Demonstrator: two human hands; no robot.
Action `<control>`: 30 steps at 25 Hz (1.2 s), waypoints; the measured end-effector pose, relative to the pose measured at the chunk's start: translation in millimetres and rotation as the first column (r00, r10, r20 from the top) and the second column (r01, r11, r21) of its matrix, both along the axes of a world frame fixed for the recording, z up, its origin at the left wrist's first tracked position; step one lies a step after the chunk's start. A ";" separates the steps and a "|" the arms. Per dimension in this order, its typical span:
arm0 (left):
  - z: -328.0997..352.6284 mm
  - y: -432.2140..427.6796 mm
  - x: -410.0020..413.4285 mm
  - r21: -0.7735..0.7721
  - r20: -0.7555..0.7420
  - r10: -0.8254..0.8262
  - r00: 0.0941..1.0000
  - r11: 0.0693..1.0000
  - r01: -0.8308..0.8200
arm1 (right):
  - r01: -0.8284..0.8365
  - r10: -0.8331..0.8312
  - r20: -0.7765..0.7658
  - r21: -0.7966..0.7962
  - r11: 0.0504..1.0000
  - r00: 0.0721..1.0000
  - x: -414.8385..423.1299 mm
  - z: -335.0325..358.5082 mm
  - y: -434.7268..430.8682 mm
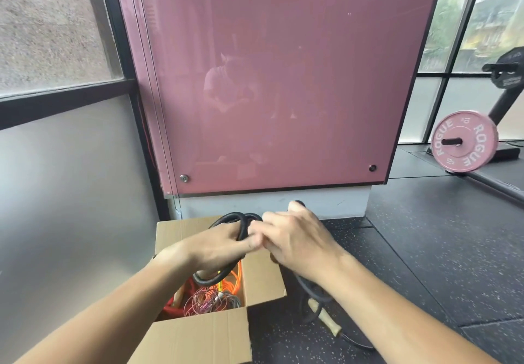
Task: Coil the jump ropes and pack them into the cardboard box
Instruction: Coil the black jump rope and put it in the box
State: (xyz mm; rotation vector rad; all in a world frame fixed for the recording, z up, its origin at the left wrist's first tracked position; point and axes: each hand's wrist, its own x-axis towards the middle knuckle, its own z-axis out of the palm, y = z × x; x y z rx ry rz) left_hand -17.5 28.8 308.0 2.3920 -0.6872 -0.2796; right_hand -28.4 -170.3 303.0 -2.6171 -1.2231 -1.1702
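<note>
1. The left hand [218,246] was closed around several loops of a thick black jump rope [241,221], held above the open cardboard box [263,281].
2. The right hand [295,240] was curled tight on the same rope just beside the left, the fingertips of both hands touching or nearly so; a dark rounded end stuck up above its thumb.
3. From under the right hand the black rope ran down to the dark rubber floor [425,250], where it lay loose in a curve to the right of the box.
4. A wooden handle [326,318] lay on the floor among those loose turns, near the box's right flap.
5. Another bend of the black rope hung below the left hand and dipped into the box.
6. Inside the box lay an orange rope [235,280], a coil of thin wire rope [209,301] and something red [173,307] at the left corner.
7. The box stood on the floor against the base of a pink glossy panel [283,80].
8. A pink weight plate [465,141] marked ROGUE stood well apart at the right.
</note>
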 end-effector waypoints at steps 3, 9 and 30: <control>1.6 -6.0 7.8 0.098 -0.055 -0.062 0.997 0.993 0.068 | 0.005 0.002 0.109 -0.058 0.998 0.994 6.1 -0.6 -9.6; 7.5 -5.6 -11.9 -0.035 -0.667 -0.053 0.743 0.999 0.039 | -0.031 0.028 0.091 0.035 0.999 0.995 12.3 1.1 -21.8; 31.4 -3.6 11.9 -0.897 -0.109 0.609 0.786 0.281 -0.342 | 0.280 -0.242 -0.790 -0.093 0.956 0.564 -39.0 -0.8 41.4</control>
